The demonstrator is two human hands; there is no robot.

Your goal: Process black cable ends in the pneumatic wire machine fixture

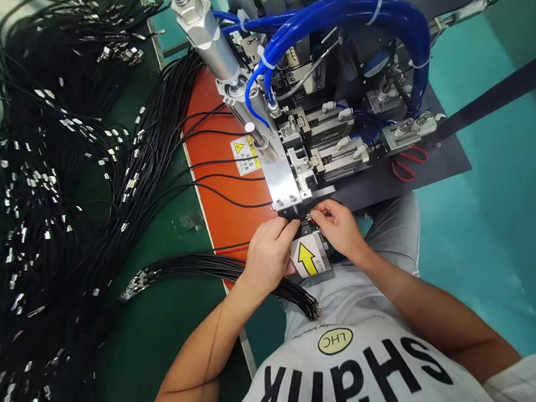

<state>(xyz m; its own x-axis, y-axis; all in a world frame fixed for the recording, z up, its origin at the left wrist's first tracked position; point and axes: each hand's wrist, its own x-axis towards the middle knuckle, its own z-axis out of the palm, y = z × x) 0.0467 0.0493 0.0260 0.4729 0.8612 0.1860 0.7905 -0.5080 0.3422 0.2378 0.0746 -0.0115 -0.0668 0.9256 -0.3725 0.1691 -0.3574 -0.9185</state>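
Note:
My left hand (268, 255) is closed in a pinch at the front end of the machine's metal plate (276, 180). A single black cable (231, 247) runs into it from the left. Just across the black feed slot (309, 228), my right hand (339, 229) has thumb and forefinger pressed together. What those fingertips grip is too small and covered to make out. Below the slot is a block with a yellow arrow label (308, 258). A bundle of black cables (199, 265) with bare wire ends passes beneath my left wrist and over my lap.
Several black cables trail from the machine across the orange board (221, 213). Large heaps of black cables with shiny metal ends (44, 179) cover the green table (148, 333) at left. Blue air hoses (354, 11) arch above the machine. Red-handled scissors (404, 169) lie at its right.

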